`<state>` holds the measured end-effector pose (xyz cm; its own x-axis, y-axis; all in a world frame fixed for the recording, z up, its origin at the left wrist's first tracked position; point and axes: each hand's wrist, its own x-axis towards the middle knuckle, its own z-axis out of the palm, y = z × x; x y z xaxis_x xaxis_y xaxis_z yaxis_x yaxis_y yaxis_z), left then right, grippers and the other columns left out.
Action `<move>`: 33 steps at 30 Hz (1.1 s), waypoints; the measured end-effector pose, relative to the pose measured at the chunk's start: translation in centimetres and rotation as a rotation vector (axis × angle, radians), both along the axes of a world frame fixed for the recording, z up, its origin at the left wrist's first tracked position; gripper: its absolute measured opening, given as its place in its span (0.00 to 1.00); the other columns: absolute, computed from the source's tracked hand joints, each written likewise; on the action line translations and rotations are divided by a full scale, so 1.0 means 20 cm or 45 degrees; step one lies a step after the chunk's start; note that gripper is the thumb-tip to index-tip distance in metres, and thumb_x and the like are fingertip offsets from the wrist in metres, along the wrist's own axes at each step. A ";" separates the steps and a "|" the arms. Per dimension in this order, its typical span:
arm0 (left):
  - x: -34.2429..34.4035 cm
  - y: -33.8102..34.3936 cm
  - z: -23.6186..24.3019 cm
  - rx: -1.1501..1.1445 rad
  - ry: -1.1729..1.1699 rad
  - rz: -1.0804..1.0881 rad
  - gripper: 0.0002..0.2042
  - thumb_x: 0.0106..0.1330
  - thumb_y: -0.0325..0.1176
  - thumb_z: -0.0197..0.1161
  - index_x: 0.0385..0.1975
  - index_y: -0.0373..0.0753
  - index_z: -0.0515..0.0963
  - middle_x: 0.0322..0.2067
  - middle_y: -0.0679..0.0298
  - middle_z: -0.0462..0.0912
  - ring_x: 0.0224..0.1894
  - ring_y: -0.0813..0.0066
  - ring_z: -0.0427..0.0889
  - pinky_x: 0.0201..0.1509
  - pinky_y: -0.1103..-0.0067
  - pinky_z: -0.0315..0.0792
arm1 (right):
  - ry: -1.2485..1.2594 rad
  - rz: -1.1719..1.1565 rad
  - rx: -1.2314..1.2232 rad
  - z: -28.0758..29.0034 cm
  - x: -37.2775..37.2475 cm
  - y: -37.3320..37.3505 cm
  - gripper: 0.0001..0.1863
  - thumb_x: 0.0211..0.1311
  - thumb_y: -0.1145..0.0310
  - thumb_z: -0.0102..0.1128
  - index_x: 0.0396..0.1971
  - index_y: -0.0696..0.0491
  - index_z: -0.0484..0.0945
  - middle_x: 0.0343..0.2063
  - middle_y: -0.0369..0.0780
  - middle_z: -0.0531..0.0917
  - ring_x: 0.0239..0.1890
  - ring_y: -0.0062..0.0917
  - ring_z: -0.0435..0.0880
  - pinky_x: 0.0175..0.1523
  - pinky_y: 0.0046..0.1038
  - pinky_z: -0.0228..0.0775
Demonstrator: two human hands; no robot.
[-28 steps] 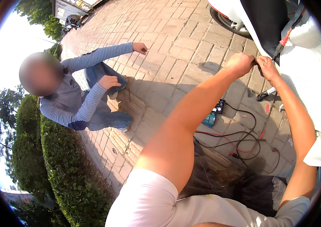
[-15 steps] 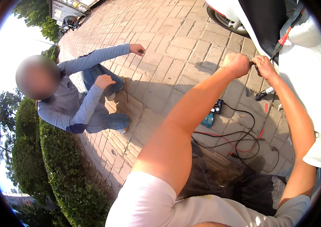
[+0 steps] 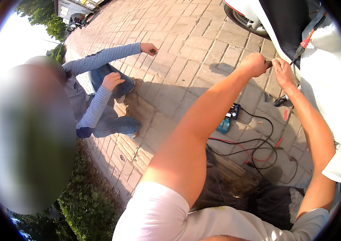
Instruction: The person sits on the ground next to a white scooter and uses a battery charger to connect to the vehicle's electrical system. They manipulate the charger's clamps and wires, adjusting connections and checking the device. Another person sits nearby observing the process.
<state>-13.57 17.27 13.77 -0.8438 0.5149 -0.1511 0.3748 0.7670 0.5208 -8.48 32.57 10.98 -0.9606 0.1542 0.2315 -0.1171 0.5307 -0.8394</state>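
My left hand is closed around a small dark object, too small to name exactly, beside the white scooter. My right hand is closed on the same object from the right, its fingers pinched close to the left fist. Just above and right hangs a cable with a red and black connector. Below my hands on the paving lie a teal meter, a small dark device, tangled black and red leads and a black-handled item.
A person in a striped sleeve squats at the left, one hand holding something small and dark. A large blurred patch covers the far left. A hedge edges the brick paving; a shed stands at the top.
My left hand has risen slightly, with the dark object still between both hands. The other person's arms have shifted a little, and a large blurred shape now covers the left side.
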 end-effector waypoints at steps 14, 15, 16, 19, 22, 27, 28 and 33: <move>0.08 0.09 0.13 0.156 -0.334 0.081 0.24 0.64 0.52 0.49 0.23 0.36 0.80 0.20 0.58 0.78 0.23 0.62 0.77 0.26 0.68 0.70 | -0.006 -0.067 0.103 0.13 0.11 0.03 0.19 0.64 0.56 0.47 0.26 0.58 0.72 0.16 0.47 0.72 0.23 0.41 0.74 0.34 0.36 0.65; 0.09 0.06 0.15 0.248 -0.407 0.145 0.24 0.65 0.53 0.48 0.23 0.36 0.78 0.17 0.62 0.73 0.18 0.69 0.70 0.18 0.71 0.63 | 0.037 -0.062 0.137 0.15 0.13 -0.01 0.19 0.64 0.55 0.46 0.27 0.58 0.71 0.18 0.49 0.74 0.26 0.46 0.75 0.34 0.38 0.66; 0.09 0.03 0.17 0.250 -0.479 0.166 0.24 0.65 0.54 0.48 0.22 0.36 0.77 0.15 0.65 0.69 0.15 0.75 0.63 0.16 0.75 0.56 | 0.092 -0.052 0.154 0.12 0.12 -0.04 0.19 0.65 0.55 0.46 0.25 0.57 0.71 0.20 0.49 0.76 0.28 0.49 0.75 0.35 0.41 0.66; 0.08 -0.01 0.17 0.325 -0.483 0.210 0.22 0.66 0.50 0.51 0.22 0.35 0.75 0.14 0.68 0.67 0.15 0.80 0.62 0.17 0.80 0.54 | 0.075 -0.041 0.156 0.16 0.15 -0.09 0.18 0.65 0.56 0.46 0.24 0.57 0.70 0.22 0.50 0.77 0.31 0.50 0.75 0.37 0.42 0.66; 0.04 0.00 0.16 0.438 -0.687 0.113 0.21 0.67 0.48 0.53 0.23 0.34 0.75 0.15 0.69 0.67 0.16 0.81 0.62 0.18 0.81 0.55 | 0.023 -0.053 -0.025 0.15 0.16 -0.02 0.18 0.65 0.56 0.47 0.27 0.58 0.72 0.20 0.44 0.74 0.27 0.37 0.73 0.36 0.35 0.66; 0.03 -0.01 0.14 0.671 -0.621 0.070 0.15 0.67 0.42 0.56 0.32 0.34 0.77 0.19 0.70 0.70 0.20 0.84 0.65 0.23 0.84 0.60 | -0.079 -0.039 -0.340 0.13 0.09 0.11 0.17 0.64 0.57 0.48 0.25 0.56 0.72 0.19 0.28 0.66 0.26 0.14 0.66 0.35 0.23 0.63; 0.03 -0.05 0.11 0.728 -0.459 0.063 0.14 0.67 0.40 0.56 0.35 0.34 0.77 0.20 0.70 0.71 0.21 0.84 0.65 0.24 0.85 0.61 | -0.122 -0.040 -0.418 0.15 0.07 0.09 0.15 0.63 0.58 0.49 0.22 0.53 0.71 0.18 0.28 0.66 0.23 0.14 0.64 0.31 0.21 0.60; 0.07 -0.10 0.14 0.464 0.150 -0.288 0.12 0.63 0.34 0.59 0.44 0.41 0.80 0.36 0.61 0.80 0.35 0.69 0.78 0.43 0.75 0.72 | -0.354 0.080 -0.982 0.18 0.05 0.03 0.11 0.60 0.63 0.52 0.20 0.51 0.70 0.14 0.29 0.64 0.15 0.16 0.59 0.22 0.23 0.53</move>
<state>-12.08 15.17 16.47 -0.7046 0.6903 0.1645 0.5847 0.4333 0.6858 -7.48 33.10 14.52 -0.9794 0.1165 -0.1649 0.1383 -0.2081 -0.9683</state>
